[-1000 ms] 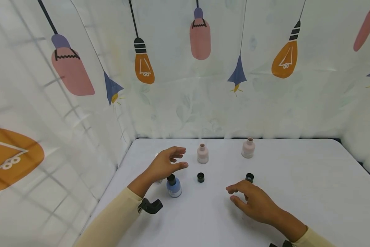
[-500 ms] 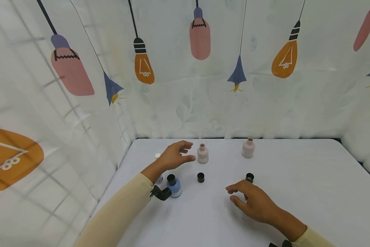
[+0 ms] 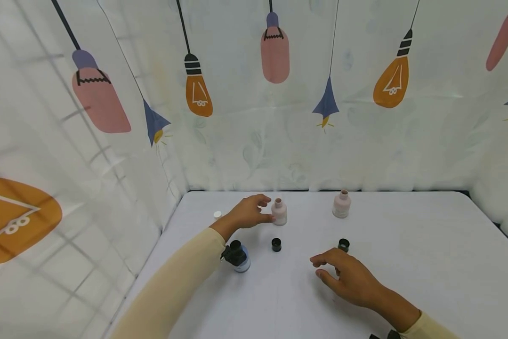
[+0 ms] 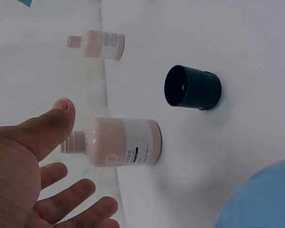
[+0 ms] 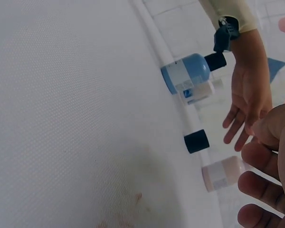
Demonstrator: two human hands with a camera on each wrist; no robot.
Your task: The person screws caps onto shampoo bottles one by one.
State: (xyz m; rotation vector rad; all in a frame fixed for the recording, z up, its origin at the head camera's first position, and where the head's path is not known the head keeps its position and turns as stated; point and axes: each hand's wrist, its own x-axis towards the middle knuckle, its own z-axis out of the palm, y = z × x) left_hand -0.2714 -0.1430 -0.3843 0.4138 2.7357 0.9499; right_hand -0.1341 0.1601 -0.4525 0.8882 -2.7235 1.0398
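My left hand (image 3: 247, 213) is open beside an uncapped pale pink bottle (image 3: 280, 215), thumb and fingers spread at its left side. In the left wrist view the thumb overlaps the neck of this upright pink bottle (image 4: 118, 142). My right hand (image 3: 351, 278) hovers low over the front of the table, its fingers loosely bent and holding nothing. Just beyond it stands a black cap (image 3: 343, 244), partly hidden by the hand. Another black cap (image 3: 276, 244), hollow side up, sits in front of the nearer pink bottle.
A second uncapped pink bottle (image 3: 342, 206) stands at the back, right of centre. Beneath my left wrist is a blue bottle (image 3: 243, 266) with a black cap. A clear bottle's white cap (image 3: 217, 215) shows behind the left forearm. Printed fabric (image 3: 254, 155) encloses the white table (image 3: 410, 245).
My left hand has moved away from me and to the right, from above the blue bottle to the side of the pink bottle. The right hand has stayed in place.
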